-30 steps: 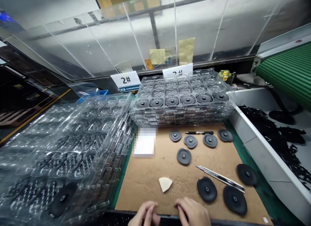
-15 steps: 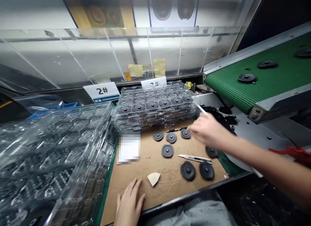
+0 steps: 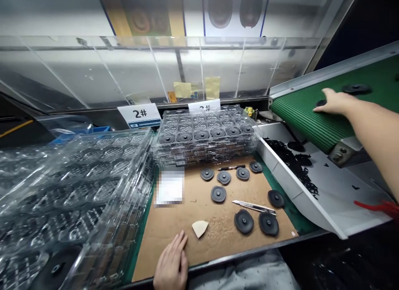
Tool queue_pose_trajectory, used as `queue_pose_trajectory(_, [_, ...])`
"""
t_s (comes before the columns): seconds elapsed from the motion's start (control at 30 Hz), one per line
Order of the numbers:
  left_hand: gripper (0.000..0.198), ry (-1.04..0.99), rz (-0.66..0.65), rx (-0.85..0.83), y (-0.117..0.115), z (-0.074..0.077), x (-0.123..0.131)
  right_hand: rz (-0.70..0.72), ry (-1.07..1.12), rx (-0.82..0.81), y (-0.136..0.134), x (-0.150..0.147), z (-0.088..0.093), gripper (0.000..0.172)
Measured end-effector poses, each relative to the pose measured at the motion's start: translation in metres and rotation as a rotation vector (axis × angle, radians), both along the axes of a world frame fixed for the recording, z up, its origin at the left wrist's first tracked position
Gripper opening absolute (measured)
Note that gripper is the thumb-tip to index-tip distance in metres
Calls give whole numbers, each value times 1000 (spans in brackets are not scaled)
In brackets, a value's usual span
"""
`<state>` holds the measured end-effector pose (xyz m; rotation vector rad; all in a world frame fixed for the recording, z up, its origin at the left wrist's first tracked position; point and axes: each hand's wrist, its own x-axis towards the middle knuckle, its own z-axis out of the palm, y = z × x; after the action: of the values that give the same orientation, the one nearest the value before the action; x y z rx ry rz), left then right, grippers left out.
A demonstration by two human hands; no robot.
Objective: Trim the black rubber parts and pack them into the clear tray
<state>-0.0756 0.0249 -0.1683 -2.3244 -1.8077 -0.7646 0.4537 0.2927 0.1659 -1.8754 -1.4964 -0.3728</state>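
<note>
My right hand (image 3: pixel 335 102) is over the green conveyor belt, its thumb and fingers apart on either side of a black rubber disc (image 3: pixel 320 103). Whether it grips that disc cannot be made out. Flat on the brown cardboard (image 3: pixel 187 256), near the front edge, rests my left hand (image 3: pixel 171 261) with fingers stretched out and nothing in them. Beside its fingertips is a cream wedge-shaped pad (image 3: pixel 199 228). Several similar black discs (image 3: pixel 218 194) lie about the board, with a utility knife (image 3: pixel 254 206) and a black pen (image 3: pixel 232 167) among them.
Clear plastic trays (image 3: pixel 205 142) are stacked behind the board, their front row holding discs. More trays (image 3: pixel 93 186) stand at left. On the right, a white bin (image 3: pixel 299 202) holds black scraps under the conveyor (image 3: pixel 307 115). Another disc (image 3: pixel 357 89) lies on the belt.
My right hand has moved from the board's back right up to the conveyor, and another disc now shows at the board's back right corner. My left hand stays on the board.
</note>
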Motion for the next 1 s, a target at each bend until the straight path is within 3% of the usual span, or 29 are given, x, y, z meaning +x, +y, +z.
queue_pose_trajectory(0.13, [40, -121, -15, -21, -1, 2, 1, 105, -267, 70, -16, -42, 7, 73])
queue_pose_trajectory(0.2, [35, -315, 28, -113, 1, 4, 1, 322, -419, 92, -44, -85, 0, 79])
queue_pose_trajectory(0.23, [31, -426, 68, -167, 3, 7, 1, 485, -427, 15, -63, -108, -9, 75])
queue_pose_trajectory(0.3, [25, -610, 156, -265, 8, 16, 5, 802, -363, -237, -109, -152, -39, 64])
queue_pose_trajectory(0.4, [30, -720, 213, -376, 5, 41, 24, 1172, -214, -562, -181, -202, -103, 79])
queue_pose_trajectory(0.43, [32, -780, 193, -438, 0, 52, 34, 1215, -113, -596, -203, -214, -125, 81])
queue_pose_trajectory(0.47, [33, -857, 149, -515, -8, 61, 46, 1242, 7, -616, -223, -224, -146, 81])
queue_pose_trajectory(0.5, [38, -1120, 36, -680, -17, 70, 59, 1229, 149, -603, -242, -232, -166, 83])
queue_pose_trajectory(0.57, [67, -1559, -193, -895, -36, 83, 82, 1133, 434, -563, -274, -246, -198, 85])
queue_pose_trajectory(0.67, [86, -1889, -246, -1105, -55, 88, 100, 944, 678, -557, -309, -260, -228, 85])
queue_pose_trajectory(0.77, [81, -1969, -172, -1166, -60, 84, 97, 864, 678, -583, -322, -271, -237, 84])
queue_pose_trajectory(0.87, [76, -2010, -89, -1103, -59, 85, 86, 943, 592, -593, -314, -283, -232, 82])
queue_pose_trajectory(1.0, [67, -2014, -3, -946, -58, 98, 66, 1094, 485, -650, -293, -312, -216, 84])
